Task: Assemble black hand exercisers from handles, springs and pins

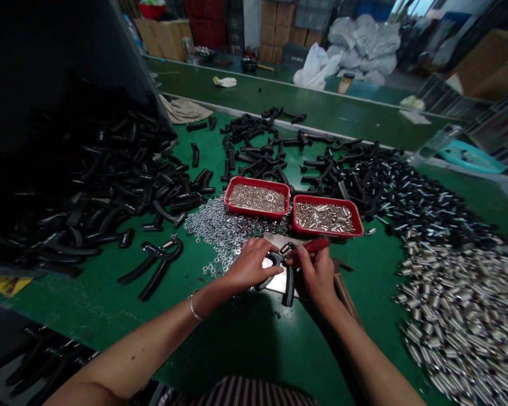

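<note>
Frame centre: left-hand (253,262) fingers clamped on clamp (276,258), probably stiff, light; grip black handles (288,288). Right hand (317,275) pinches red grip (316,244).

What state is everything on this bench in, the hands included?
Left hand: holding the black-handled tool
Right hand: gripping the red-handled tool
Left red tray: open, filled
Right red tray: open, filled
Silver rings: loose, scattered
Silver cylinders: loose, heaped
Separate black tool: lying flat, handles apart

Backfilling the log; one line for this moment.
left hand: holding black clamp | right hand: holding red-handled tool | metal plate: beneath clamp
</note>
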Motion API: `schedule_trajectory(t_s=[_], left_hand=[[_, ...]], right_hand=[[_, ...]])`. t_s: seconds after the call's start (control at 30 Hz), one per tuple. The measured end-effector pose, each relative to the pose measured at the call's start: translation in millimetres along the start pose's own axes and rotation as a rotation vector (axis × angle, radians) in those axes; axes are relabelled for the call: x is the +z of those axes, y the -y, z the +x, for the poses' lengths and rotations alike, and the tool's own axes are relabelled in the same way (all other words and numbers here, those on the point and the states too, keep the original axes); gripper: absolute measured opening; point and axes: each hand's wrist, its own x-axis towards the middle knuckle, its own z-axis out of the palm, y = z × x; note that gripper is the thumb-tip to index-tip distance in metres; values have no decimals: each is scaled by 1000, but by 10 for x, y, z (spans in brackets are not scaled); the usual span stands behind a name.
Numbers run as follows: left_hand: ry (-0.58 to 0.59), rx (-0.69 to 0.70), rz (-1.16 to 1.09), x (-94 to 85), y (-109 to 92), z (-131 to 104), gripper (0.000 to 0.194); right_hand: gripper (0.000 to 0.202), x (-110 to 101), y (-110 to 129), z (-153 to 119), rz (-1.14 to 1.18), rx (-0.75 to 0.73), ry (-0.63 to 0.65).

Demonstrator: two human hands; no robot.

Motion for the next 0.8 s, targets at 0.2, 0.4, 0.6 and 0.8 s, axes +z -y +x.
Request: schedule_trajectory(t_s=[0.2,0.4,0.6,0.8], left_hand=[[2,-3,45,-27,-29,15,33],[28,28,64,-35,-47,-79,46],[-79,154,115,-448,143,330,33],[-149,-76,621,-1027,495,1135,16]], right_hand=[[26,86,388,36,72,-39,152],[28,-347,434,106,406,1,60],[39,-1509,-356,207,-532,204,18],[32,-1329,63,444,-810,-261,37]])
